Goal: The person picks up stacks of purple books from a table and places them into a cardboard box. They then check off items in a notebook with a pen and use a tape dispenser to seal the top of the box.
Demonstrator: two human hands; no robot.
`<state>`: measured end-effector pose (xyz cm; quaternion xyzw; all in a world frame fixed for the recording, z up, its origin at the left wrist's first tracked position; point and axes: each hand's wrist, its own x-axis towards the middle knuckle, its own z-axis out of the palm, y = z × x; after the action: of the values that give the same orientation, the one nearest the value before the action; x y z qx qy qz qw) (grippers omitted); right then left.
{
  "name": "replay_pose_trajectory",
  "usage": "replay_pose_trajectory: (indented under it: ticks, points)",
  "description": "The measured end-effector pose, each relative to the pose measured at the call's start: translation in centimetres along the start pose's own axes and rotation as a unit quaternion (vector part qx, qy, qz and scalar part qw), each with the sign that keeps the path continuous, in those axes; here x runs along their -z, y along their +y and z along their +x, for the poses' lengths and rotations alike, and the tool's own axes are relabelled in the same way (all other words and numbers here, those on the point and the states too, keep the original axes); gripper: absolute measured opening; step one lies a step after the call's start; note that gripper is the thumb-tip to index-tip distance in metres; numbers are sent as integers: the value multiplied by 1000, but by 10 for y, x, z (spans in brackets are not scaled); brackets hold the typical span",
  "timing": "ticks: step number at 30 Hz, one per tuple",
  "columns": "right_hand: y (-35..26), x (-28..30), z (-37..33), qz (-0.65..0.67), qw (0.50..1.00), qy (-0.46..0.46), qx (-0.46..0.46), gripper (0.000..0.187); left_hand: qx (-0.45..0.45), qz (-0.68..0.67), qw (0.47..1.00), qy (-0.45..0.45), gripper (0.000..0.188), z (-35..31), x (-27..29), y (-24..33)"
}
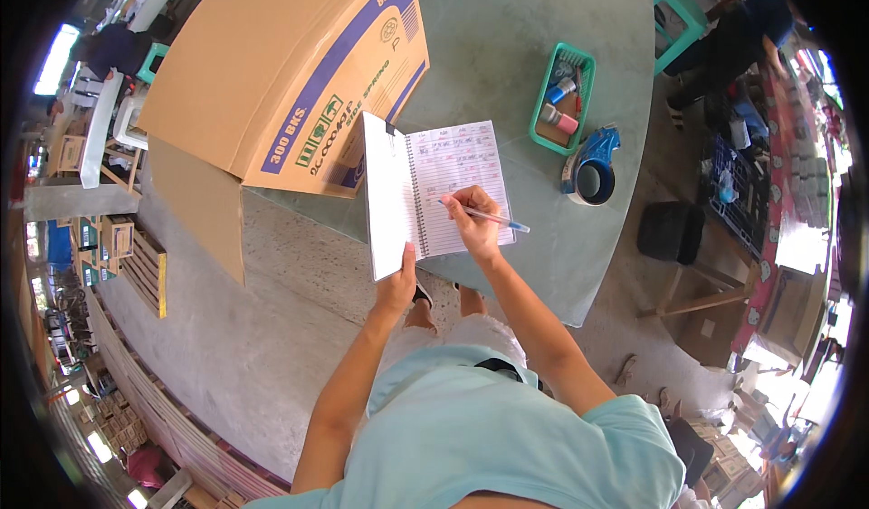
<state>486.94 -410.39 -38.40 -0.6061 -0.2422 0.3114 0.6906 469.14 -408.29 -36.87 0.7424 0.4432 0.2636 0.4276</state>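
Note:
A spiral notebook (462,161) lies open at the edge of the grey-green table, its right page ruled and partly filled with handwriting. A black clip sits at the top of its left side. My left hand (396,283) grips the lower edge of the left page, thumb on top and the other fingers hidden beneath. In my right hand (474,220) is a slim pen (507,223) with a blue end, held in a writing grip over the right page. Whether its tip touches the paper is too small to tell.
Left of the notebook a large cardboard box (272,66) leans over the table (489,38), one flap hanging down. A green basket (534,133) with small bottles and a tape dispenser (593,170) stand on the right. Beyond, another person (738,43) is near a green stool (681,22).

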Motion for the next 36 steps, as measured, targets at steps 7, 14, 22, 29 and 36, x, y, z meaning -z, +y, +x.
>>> replay_pose_trajectory:
  ticks: [7, 14, 22, 29, 36]
  points:
    - [15, -17, 8, -237, 959, 66, 138, 40, 11, -69, 997, -37, 28, 8, 11, 13]
    - [19, -23, 5, -270, 942, 71, 185, 43, -53, -72, 995, -37, 17, 10, 11, 1]
    - [15, -27, 3, -296, 932, 62, 198, 42, -126, -53, 990, -25, 14, 10, 10, -13]
    - [13, -29, 2, -299, 935, 57, 182, 41, -169, -19, 985, -6, 12, 10, 8, -15]
    - [-7, 12, -5, 210, 961, 160, -85, 37, -130, -53, 990, -32, 13, 14, 11, -6]
